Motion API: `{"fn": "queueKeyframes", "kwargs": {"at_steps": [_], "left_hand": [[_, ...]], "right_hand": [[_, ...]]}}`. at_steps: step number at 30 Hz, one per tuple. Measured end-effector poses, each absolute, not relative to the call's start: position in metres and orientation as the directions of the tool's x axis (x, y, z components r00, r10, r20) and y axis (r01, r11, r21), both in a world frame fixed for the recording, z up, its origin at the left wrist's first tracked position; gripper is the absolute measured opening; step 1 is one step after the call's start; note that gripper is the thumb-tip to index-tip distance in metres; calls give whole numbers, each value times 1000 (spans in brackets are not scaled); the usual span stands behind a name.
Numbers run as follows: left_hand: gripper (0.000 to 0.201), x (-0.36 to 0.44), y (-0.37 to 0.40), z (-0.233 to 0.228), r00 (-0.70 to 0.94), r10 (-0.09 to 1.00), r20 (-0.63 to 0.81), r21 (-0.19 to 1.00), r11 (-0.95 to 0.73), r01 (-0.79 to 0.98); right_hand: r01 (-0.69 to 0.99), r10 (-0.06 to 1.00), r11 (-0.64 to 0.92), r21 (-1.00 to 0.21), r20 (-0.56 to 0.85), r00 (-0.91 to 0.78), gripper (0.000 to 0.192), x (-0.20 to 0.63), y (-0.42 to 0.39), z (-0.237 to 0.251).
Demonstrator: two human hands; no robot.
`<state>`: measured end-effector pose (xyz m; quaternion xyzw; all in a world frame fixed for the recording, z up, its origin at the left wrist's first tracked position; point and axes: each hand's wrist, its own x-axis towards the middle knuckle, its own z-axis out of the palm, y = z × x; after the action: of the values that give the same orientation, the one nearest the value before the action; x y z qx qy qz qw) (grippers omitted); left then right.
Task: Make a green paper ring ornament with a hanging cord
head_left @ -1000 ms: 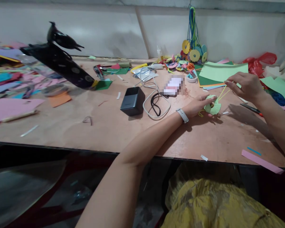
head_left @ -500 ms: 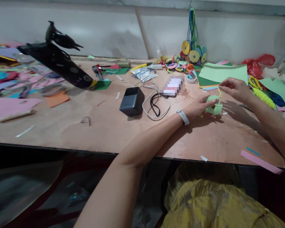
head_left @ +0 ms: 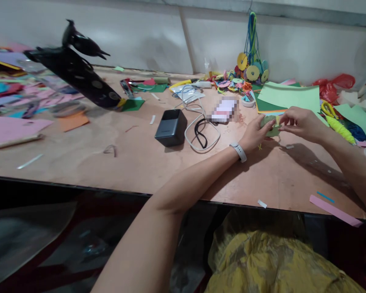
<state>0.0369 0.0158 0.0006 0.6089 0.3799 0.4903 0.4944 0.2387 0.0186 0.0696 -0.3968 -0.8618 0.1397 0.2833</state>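
My left hand (head_left: 260, 129) is closed on a green notched paper disc (head_left: 272, 129), its thumb across the face. The disc is held tilted a little above the table, its face in shade. At its right edge, my right hand (head_left: 295, 122) pinches a thin yellow-green yarn (head_left: 278, 120), the fingertips close to the disc. A short end of yarn (head_left: 260, 147) hangs below my left hand. The middle of the disc is partly hidden by my thumb.
Left of my hands lie a phone (head_left: 224, 110), a looped white cable (head_left: 187, 140) and a dark power bank (head_left: 171, 127). Behind are green paper sheets (head_left: 289, 97) and yarn-strung discs (head_left: 252, 73). A yellow-green yarn skein (head_left: 340, 129) lies right. A black stand (head_left: 79, 79) leans at left.
My right hand has come down and closer to the disc, drawing the raised yarn with it. The disc has tilted and looks darker. The camera view has shifted slightly.
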Motion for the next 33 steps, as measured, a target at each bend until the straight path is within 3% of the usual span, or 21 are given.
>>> {"fn": "queueKeyframes", "kwargs": {"at_steps": [8, 20, 33], "left_hand": [[13, 38, 11, 6, 200, 952, 233, 972, -231, -36], [11, 39, 12, 2, 158, 959, 235, 969, -244, 41], [17, 39, 19, -7, 142, 926, 349, 929, -362, 80]], "right_hand": [[664, 754, 645, -379, 457, -472, 16, 232, 15, 60], [695, 708, 672, -257, 499, -500, 10, 230, 17, 50], [574, 436, 815, 75, 574, -693, 21, 236, 30, 41]]}}
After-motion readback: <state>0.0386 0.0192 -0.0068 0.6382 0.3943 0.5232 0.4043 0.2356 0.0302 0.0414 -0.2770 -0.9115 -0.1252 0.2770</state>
